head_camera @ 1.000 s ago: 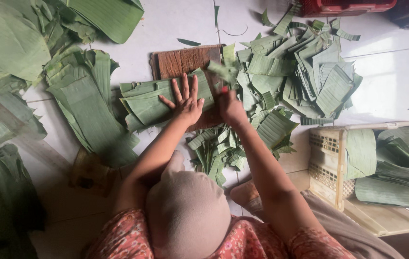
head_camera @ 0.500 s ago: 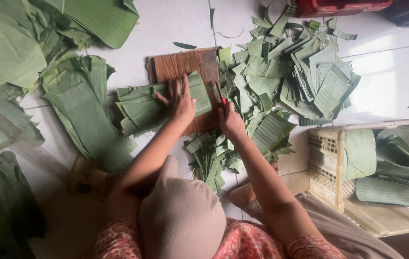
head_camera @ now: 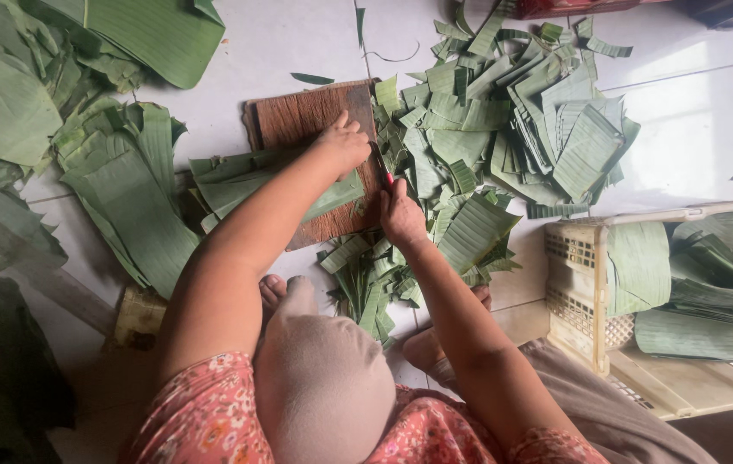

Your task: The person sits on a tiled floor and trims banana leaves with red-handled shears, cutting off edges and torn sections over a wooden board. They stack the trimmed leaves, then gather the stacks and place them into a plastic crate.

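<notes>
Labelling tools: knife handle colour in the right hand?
Red, on the knife in the right hand; head view.

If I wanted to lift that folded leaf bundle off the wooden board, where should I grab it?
Probably by its free end, coming from the left. The folded leaf bundle lies flat across the wooden board and overhangs its left edge. The left hand presses its other end, where the right hand holds a knife.

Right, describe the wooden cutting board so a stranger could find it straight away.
Start at the pale tiled floor strewn with green leaves. At top centre, under the left hand, lies the cutting board. It is the only brown, grained rectangle among the green, with folded leaves across it.
</notes>
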